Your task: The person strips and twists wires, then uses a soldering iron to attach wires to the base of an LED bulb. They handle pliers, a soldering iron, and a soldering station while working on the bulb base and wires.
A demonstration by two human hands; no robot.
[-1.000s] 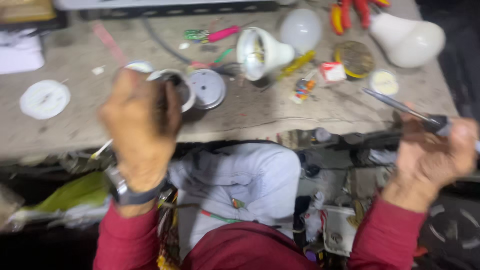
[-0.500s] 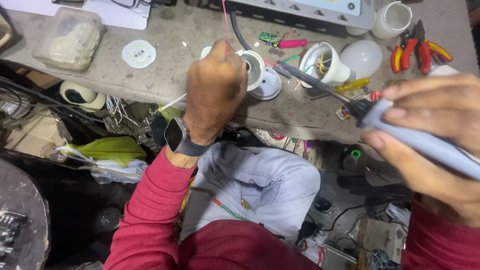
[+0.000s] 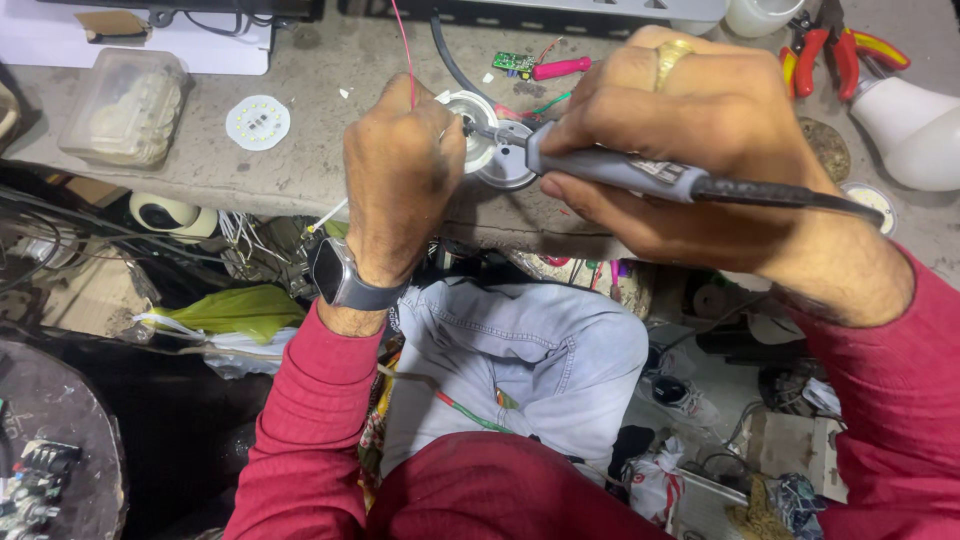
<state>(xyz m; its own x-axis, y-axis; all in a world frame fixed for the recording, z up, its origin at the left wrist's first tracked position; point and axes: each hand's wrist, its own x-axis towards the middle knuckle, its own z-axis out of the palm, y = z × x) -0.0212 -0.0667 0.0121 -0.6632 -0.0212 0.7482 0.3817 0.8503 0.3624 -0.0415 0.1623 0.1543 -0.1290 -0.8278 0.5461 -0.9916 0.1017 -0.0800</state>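
Grey worktop (image 3: 330, 70), stained, littered. Clear plastic container (image 3: 124, 106) at left end. Round white LED disc (image 3: 257, 122) just beside it, lying flat. Small green circuit board (image 3: 513, 62) touching pink-handled tool (image 3: 561, 68) near back edge. Red-and-yellow pliers (image 3: 835, 50) at right rear. White bulb dome (image 3: 908, 118) on its side below pliers. White cup (image 3: 757, 14) at rear edge, cropped. Green leaf-like sheet (image 3: 235, 308) below bench, left.

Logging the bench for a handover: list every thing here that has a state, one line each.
left hand: closed around the white bulb base
right hand: gripping the soldering iron, tip at the bulb base
round LED board: lying loose on the bench, face up
plastic box: lid shut
red pliers: lying unused
white bulb: lying on its side
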